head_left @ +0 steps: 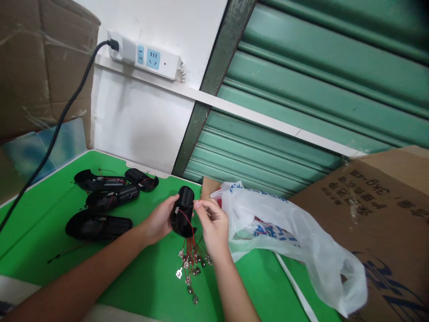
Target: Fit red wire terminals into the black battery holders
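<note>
Lower centre of frame: left hand [162,219] grips black casing [182,227]; right hand [214,223] pinched closed at its edge, contents unclear. Risk: wired contacts [187,265] below could tangle; a tug might strain the casing's red wire [187,216].

Left hand [163,218] curled, right hand [214,223] beside it — fingertips [197,204] pinched close, forearms [109,256] bare

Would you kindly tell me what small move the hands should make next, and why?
Perhaps the right hand should gently tuck the red wire down into the black housing, since the wire arcs across its hollow, the left hand holds the housing from the side, and the right hand is at its edge.
</note>
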Tool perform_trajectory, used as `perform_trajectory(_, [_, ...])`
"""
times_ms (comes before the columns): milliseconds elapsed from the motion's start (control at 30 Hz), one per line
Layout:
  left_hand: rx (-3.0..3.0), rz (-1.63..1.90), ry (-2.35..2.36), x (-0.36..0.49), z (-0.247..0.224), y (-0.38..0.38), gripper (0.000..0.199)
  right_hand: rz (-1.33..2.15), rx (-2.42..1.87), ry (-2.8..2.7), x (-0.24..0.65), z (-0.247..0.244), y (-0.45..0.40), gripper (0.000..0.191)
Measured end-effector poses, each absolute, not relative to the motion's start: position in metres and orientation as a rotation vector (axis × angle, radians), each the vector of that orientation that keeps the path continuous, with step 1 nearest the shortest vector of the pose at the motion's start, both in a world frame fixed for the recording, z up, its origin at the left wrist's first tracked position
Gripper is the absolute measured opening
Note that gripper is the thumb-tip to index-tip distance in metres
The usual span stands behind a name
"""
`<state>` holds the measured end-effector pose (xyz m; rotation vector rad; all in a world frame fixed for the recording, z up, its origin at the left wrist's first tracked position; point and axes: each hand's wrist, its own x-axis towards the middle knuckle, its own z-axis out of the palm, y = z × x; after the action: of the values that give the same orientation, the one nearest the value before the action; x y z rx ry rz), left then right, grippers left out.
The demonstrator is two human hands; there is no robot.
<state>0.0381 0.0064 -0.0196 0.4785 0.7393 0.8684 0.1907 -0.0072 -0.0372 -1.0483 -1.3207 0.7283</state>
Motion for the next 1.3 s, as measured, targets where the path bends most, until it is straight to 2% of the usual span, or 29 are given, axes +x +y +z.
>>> perform_trajectory(567, [0.483,0.826,0.736,0.040,-0.021,0.007,0.044,0.409,-1.098,-1.492,0.187,-0.032,-0.014,0.018])
perform_trajectory(1133, [0.493,0.855,0.771,0.039,-0.025,0.009,0.035,0.358,-1.076,-1.702,0.195,-0.030,-0.013,0.012])
perform_trajectory(1300, [0.484,0.866,0.840,0.042,-0.021,0.008,0.040,0.309,-1.078,-1.671,0.200,-0.030,-0.012,0.011])
